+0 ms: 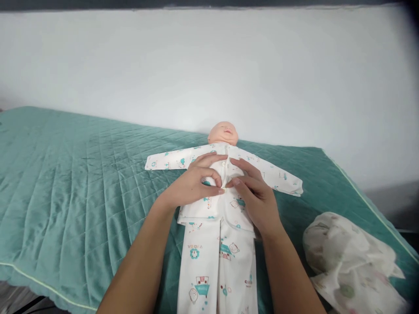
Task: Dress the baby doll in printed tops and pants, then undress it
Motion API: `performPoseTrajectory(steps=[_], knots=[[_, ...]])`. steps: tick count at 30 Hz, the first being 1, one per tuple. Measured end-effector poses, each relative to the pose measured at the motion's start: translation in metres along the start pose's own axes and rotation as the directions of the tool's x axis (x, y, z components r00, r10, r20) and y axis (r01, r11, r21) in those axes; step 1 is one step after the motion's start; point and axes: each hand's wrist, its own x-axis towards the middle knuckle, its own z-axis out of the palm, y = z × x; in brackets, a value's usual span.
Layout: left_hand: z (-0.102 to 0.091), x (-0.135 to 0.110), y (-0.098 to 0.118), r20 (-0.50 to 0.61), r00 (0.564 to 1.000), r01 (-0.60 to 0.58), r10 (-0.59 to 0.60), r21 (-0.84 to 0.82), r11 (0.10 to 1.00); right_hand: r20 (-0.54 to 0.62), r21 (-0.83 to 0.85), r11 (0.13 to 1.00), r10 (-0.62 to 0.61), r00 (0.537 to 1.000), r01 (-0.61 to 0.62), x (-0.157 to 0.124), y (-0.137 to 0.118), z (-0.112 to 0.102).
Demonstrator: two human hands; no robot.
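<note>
A baby doll [223,133] lies on its back, dressed in a white printed shirt [201,211] with both sleeves spread and white printed trousers [199,266] below. At the middle of the shirt front, the thumb and index finger of my left hand [193,181] pinch the placket edge by a small button [224,189]. My right hand [258,196] grips the other side of the placket at the same spot, thumb and fingertips close together. Another button [224,164] shows higher up, between my outstretched fingers. Part of the shirt is covered by my hands.
A green quilted cover [81,187] spreads under the doll, with a pale wall [163,69] behind it. At the right lies a crumpled white printed cloth bundle [350,257], beside my right forearm. The cover's piped edge [46,285] shows at the lower left.
</note>
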Motion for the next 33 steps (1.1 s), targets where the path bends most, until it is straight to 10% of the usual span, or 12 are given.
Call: performPoseTrajectory(steps=[33], knots=[[-0.0049, -0.0005, 0.0001, 0.018, 1.000, 0.025, -0.023, -0.117, 0.993, 0.038, 0.033, 0.999, -0.022, 0.999, 0.021, -0.0004, 0.0012, -0.0039]])
